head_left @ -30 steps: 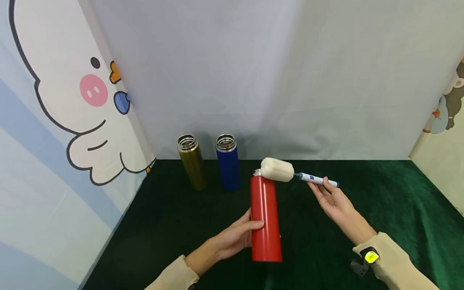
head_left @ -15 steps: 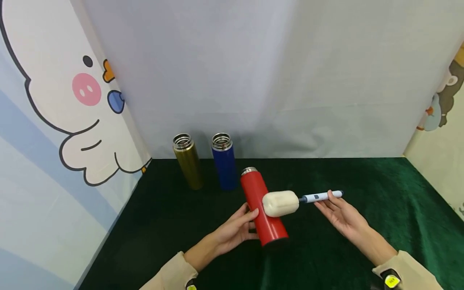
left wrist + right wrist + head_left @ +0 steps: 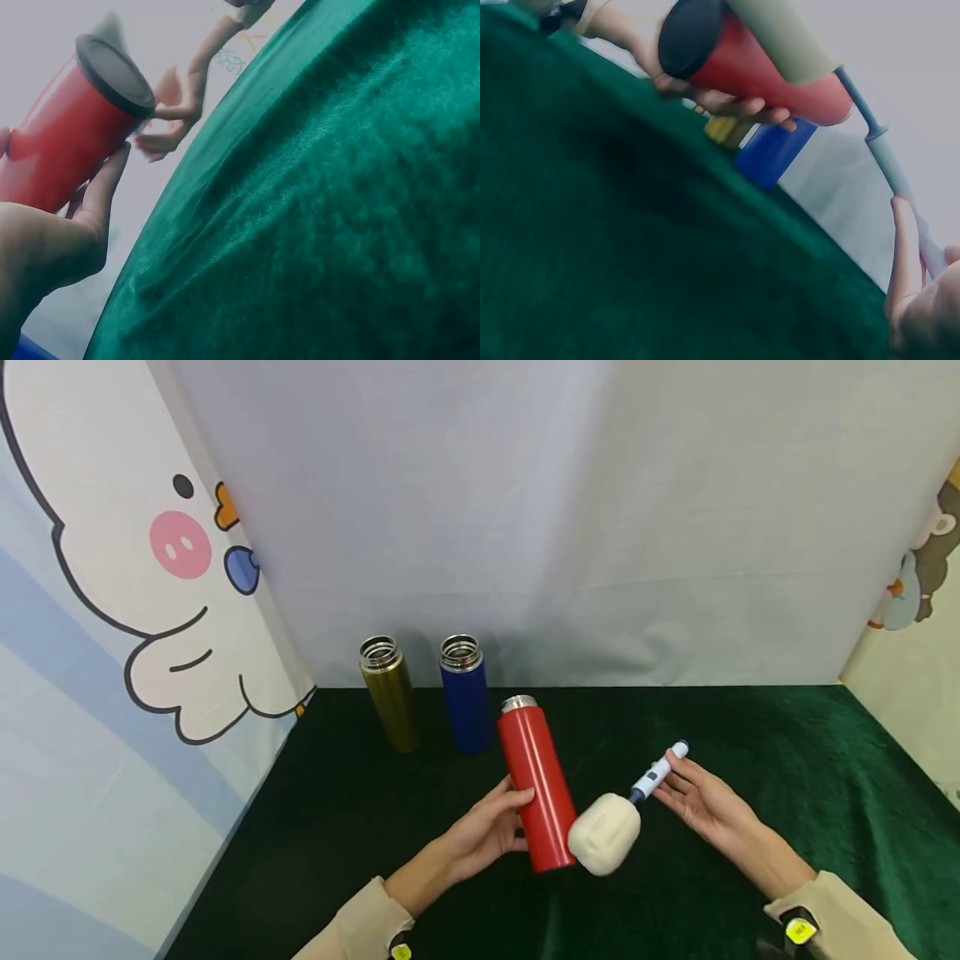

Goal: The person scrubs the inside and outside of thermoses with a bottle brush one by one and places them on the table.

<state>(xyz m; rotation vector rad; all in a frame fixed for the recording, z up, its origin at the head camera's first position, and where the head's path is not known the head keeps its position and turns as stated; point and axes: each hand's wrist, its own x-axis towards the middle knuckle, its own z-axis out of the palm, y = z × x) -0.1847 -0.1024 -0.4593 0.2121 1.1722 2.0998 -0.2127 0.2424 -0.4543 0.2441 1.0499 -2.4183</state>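
My left hand (image 3: pixel 480 839) grips a red bottle (image 3: pixel 534 785) round its lower half, thumb across the front. The bottle is held above the table, its steel neck tilted up to the left; its dark base (image 3: pixel 116 73) shows in the left wrist view. Between fingers and thumb, my right hand (image 3: pixel 701 802) pinches the pale blue handle of a bottle brush (image 3: pixel 660 772). The cream sponge head (image 3: pixel 603 833) points down to the left by the bottle's lower right side, overlapping it in the head view; whether they touch I cannot tell.
An olive-gold bottle (image 3: pixel 393 702) and a blue bottle (image 3: pixel 467 706) stand uncapped at the back left of the table, covered with dark green cloth (image 3: pixel 750 727). A pale curtain (image 3: pixel 570 527) closes off the back, and a cartoon-printed panel (image 3: pixel 97 710) rises on the left.
The brush head has moved from the red bottle's neck down to its lower right side, and the handle now slants upward. The red bottle has lifted and tilted left.
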